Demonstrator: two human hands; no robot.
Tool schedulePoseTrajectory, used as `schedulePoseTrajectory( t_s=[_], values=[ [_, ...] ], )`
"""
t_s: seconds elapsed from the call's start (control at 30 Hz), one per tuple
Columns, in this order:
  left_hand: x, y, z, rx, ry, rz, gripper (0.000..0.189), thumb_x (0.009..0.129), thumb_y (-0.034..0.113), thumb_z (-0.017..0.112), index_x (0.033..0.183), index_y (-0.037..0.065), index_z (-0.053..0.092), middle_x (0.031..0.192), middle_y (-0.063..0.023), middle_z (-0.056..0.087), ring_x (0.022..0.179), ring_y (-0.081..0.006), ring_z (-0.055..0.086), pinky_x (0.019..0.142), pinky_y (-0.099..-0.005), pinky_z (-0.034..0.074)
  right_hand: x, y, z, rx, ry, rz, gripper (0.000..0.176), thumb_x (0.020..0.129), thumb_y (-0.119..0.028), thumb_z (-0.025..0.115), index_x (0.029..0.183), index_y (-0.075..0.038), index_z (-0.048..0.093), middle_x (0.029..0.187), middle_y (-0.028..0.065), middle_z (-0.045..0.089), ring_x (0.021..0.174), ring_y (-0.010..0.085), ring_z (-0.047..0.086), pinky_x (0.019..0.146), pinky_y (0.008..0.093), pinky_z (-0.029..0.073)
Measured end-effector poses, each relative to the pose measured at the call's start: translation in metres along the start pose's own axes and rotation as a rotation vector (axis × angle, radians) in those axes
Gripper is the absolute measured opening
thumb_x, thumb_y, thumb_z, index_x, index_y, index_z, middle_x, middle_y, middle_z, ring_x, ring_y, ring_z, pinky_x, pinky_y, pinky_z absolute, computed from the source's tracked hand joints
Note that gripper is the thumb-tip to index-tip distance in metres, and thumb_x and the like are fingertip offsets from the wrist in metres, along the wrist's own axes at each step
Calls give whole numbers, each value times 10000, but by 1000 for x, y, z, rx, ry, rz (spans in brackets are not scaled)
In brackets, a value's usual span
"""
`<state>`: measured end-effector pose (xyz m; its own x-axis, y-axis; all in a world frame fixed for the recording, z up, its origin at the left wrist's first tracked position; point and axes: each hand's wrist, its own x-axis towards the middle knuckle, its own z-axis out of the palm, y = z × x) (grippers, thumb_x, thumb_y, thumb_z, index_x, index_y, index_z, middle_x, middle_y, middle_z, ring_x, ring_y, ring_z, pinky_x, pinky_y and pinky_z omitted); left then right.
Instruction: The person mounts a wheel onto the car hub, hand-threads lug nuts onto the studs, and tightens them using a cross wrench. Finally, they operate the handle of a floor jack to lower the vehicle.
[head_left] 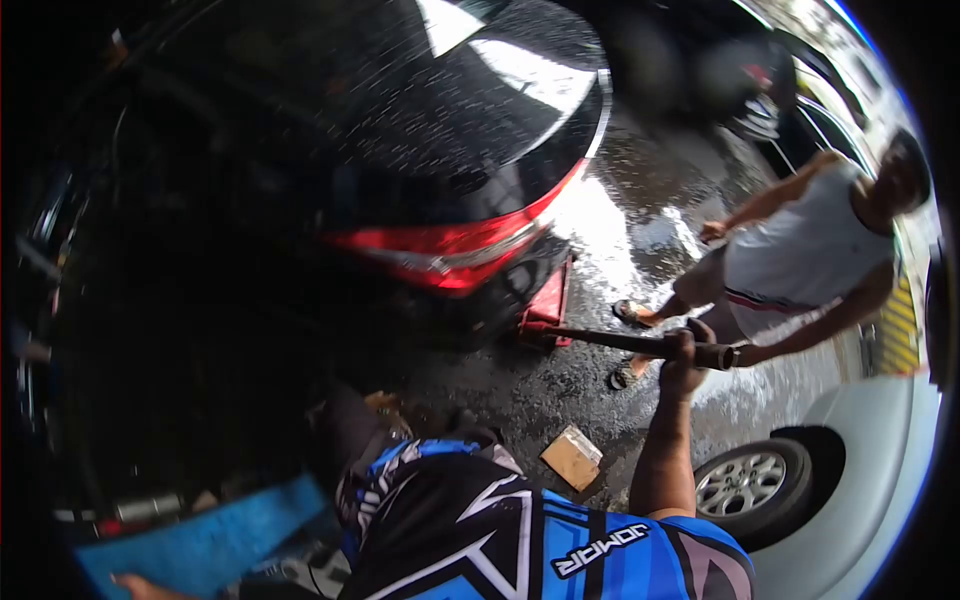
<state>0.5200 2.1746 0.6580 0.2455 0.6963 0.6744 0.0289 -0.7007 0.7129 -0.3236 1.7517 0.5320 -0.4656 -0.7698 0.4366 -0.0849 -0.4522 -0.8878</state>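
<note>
Near the right of centre, my right hand (pixel 684 362) is wrapped round the upper part of a long dark handle (pixel 615 341). The handle slants down to a red floor jack (pixel 547 305) by the rear corner of a wet black car (pixel 400 170). My left hand (pixel 145 588) shows only in part at the bottom left edge, beside a blue panel (pixel 215 535); most of its fingers are hidden.
A person in a white sleeveless shirt (pixel 805 250) stands at the right, one hand close to the handle's end. A cardboard piece (pixel 572 458) lies on the wet floor. A pale vehicle (pixel 885 450) with a silver wheel (pixel 740 485) is at the lower right.
</note>
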Motion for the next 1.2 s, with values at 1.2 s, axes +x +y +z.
schedulePoseTrajectory(
  t_s=[1.2],
  values=[
    [-13, 4, -19, 38, 132, -8, 1159, 753, 562, 642, 1463, -57, -31, 1475, -379, -139, 1391, -528, -54, 1063, -689, 28, 128, 15, -90, -58, 214, 192, 134, 858, -156, 535, 909, -40, 575, 752, 71, 579, 700, 212, 613, 717, 334, 544]
  ],
)
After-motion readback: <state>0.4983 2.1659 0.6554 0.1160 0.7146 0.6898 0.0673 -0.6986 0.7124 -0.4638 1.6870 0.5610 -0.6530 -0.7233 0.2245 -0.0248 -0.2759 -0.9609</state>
